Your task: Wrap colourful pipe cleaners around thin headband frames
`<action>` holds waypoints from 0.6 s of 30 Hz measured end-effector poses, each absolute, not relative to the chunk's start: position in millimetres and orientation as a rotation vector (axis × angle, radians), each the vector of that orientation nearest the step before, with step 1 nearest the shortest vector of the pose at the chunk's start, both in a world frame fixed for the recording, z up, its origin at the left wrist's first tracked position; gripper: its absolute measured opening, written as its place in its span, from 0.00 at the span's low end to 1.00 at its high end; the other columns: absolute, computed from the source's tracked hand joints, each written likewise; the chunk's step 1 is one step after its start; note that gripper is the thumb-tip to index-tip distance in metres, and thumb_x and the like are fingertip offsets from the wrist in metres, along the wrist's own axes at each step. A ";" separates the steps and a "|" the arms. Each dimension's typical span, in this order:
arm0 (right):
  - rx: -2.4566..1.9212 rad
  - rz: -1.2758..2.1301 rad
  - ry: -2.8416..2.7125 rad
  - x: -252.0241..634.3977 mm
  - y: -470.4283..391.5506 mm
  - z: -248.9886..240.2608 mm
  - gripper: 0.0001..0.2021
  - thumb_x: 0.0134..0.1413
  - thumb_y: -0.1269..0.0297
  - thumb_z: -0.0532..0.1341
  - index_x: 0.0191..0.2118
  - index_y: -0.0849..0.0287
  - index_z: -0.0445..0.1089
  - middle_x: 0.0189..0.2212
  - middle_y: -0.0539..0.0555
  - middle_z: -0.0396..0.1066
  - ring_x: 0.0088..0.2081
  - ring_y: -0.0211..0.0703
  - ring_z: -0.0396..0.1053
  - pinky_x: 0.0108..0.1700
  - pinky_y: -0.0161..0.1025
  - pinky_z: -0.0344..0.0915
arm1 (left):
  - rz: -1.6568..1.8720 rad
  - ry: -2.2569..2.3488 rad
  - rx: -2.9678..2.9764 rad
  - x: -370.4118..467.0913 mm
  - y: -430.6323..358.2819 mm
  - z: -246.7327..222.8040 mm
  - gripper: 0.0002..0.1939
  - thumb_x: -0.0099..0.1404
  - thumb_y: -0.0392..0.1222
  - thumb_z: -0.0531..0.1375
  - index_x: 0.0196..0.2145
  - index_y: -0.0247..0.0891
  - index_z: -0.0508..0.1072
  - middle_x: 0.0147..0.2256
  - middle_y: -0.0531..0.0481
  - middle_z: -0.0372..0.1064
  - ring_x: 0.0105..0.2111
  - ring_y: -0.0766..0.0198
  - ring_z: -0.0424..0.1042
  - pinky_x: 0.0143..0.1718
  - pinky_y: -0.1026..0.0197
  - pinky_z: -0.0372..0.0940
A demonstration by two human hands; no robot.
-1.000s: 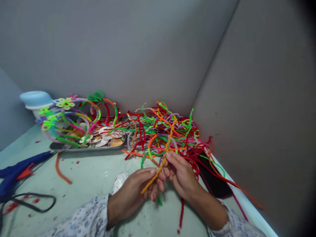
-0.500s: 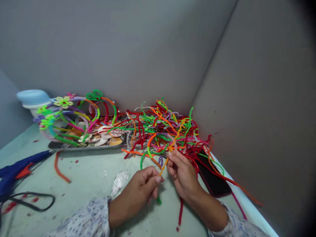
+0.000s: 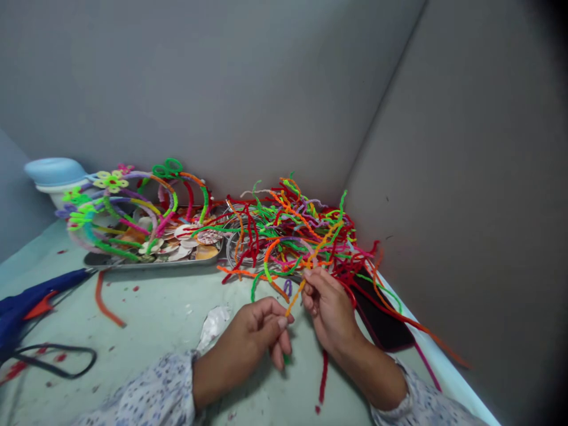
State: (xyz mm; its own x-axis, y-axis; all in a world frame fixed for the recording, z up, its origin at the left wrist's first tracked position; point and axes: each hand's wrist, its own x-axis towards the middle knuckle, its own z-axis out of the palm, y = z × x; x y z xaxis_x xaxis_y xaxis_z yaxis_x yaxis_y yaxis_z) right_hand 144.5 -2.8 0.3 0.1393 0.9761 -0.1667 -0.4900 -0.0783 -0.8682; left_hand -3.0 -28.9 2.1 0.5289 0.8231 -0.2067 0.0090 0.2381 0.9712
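An orange-yellow pipe cleaner (image 3: 294, 300) runs slantwise between my two hands. My left hand (image 3: 254, 332) pinches its lower end between thumb and forefinger. A little higher and to the right, my right hand (image 3: 329, 306) grips it, and its upper part extends toward the heap behind. That tangled heap of coloured pipe cleaners (image 3: 293, 222) lies just beyond my hands, with coils of silver wire (image 3: 235, 248) at its left. A dark red pipe cleaner (image 3: 323, 378) hangs or lies below my right hand.
Colourful headbands with flowers (image 3: 110, 182) stand on a metal tray (image 3: 155, 265) of round pieces. A blue glue gun (image 3: 39, 290) with a black cord lies at left, near a blue-lidded container (image 3: 57, 173). A dark phone-like slab (image 3: 386, 325) rests at right; walls rise behind and right.
The upper part of the orange-yellow pipe cleaner has tilted slightly to the right. Both hands keep their hold, and the view has shifted a little.
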 end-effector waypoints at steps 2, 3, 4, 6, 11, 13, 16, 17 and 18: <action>-0.996 1.391 -0.611 143.9 -4.2 2.6 0.10 0.46 0.63 0.63 0.23 0.60 0.62 0.16 0.44 0.58 0.16 0.27 0.53 0.16 0.26 0.47 | 0.694 0.913 1.314 -2.1 -32.0 3.2 0.10 0.65 0.43 0.52 0.30 0.34 0.65 0.21 0.53 0.68 0.17 0.72 0.64 0.22 0.68 0.58; -0.996 1.400 -0.604 143.7 -4.6 3.0 0.10 0.46 0.63 0.63 0.23 0.60 0.62 0.16 0.44 0.58 0.16 0.27 0.53 0.16 0.26 0.47 | 0.699 0.929 1.320 -1.7 -33.0 3.1 0.10 0.65 0.44 0.52 0.30 0.34 0.65 0.21 0.53 0.67 0.17 0.73 0.64 0.21 0.68 0.57; -0.993 1.405 -0.604 143.6 -4.7 2.8 0.09 0.46 0.63 0.63 0.23 0.60 0.63 0.16 0.44 0.58 0.16 0.27 0.53 0.16 0.26 0.48 | 0.703 0.922 1.295 -1.5 -33.3 2.6 0.10 0.65 0.44 0.52 0.31 0.34 0.65 0.21 0.53 0.68 0.16 0.73 0.64 0.21 0.69 0.57; -0.980 1.406 -0.619 143.9 -4.0 1.0 0.09 0.46 0.64 0.63 0.24 0.60 0.63 0.17 0.44 0.58 0.16 0.27 0.54 0.17 0.26 0.48 | 0.693 0.901 1.211 -1.4 -32.5 1.1 0.10 0.65 0.43 0.52 0.31 0.34 0.65 0.20 0.53 0.68 0.15 0.73 0.63 0.19 0.69 0.56; -0.900 1.457 -0.686 149.8 3.6 -2.2 0.07 0.49 0.65 0.62 0.26 0.60 0.64 0.19 0.45 0.60 0.17 0.28 0.56 0.17 0.26 0.49 | 0.658 0.808 1.026 -3.8 -28.0 -1.4 0.09 0.63 0.43 0.54 0.33 0.34 0.66 0.17 0.54 0.67 0.11 0.73 0.60 0.13 0.71 0.53; -0.857 1.472 -0.684 154.7 7.8 0.0 0.07 0.50 0.64 0.62 0.26 0.60 0.65 0.19 0.45 0.60 0.17 0.28 0.56 0.17 0.26 0.49 | 0.630 0.754 0.958 -5.0 -27.5 -2.2 0.08 0.63 0.43 0.54 0.34 0.35 0.66 0.16 0.55 0.67 0.10 0.74 0.59 0.12 0.72 0.52; -0.829 1.480 -0.712 163.0 13.2 5.9 0.06 0.51 0.63 0.61 0.29 0.60 0.67 0.19 0.45 0.60 0.17 0.27 0.55 0.17 0.26 0.50 | 0.589 0.709 0.903 -6.4 -27.5 -2.9 0.07 0.63 0.42 0.54 0.34 0.35 0.66 0.16 0.55 0.66 0.09 0.75 0.57 0.10 0.73 0.50; -0.823 1.466 -0.734 165.6 14.5 7.9 0.06 0.51 0.62 0.61 0.30 0.60 0.67 0.19 0.45 0.60 0.17 0.27 0.55 0.17 0.26 0.49 | 0.584 0.702 0.898 -6.8 -27.4 -2.7 0.07 0.63 0.41 0.54 0.34 0.35 0.66 0.16 0.55 0.66 0.09 0.75 0.56 0.10 0.73 0.49; -0.830 1.449 -0.754 167.8 15.7 9.7 0.07 0.51 0.62 0.62 0.29 0.60 0.67 0.20 0.45 0.61 0.17 0.27 0.55 0.17 0.26 0.49 | 0.583 0.699 0.896 -7.1 -27.4 -2.3 0.07 0.63 0.41 0.53 0.34 0.35 0.66 0.15 0.55 0.66 0.08 0.75 0.55 0.10 0.73 0.48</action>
State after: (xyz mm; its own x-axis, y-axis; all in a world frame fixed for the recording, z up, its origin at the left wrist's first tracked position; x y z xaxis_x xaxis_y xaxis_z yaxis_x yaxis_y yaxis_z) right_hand 167.8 15.7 9.7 -0.0001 0.9986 -0.0532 -0.5292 -0.0451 -0.8473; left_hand -7.1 -27.4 -2.3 0.6390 0.7097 -0.2967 -0.1638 0.5024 0.8490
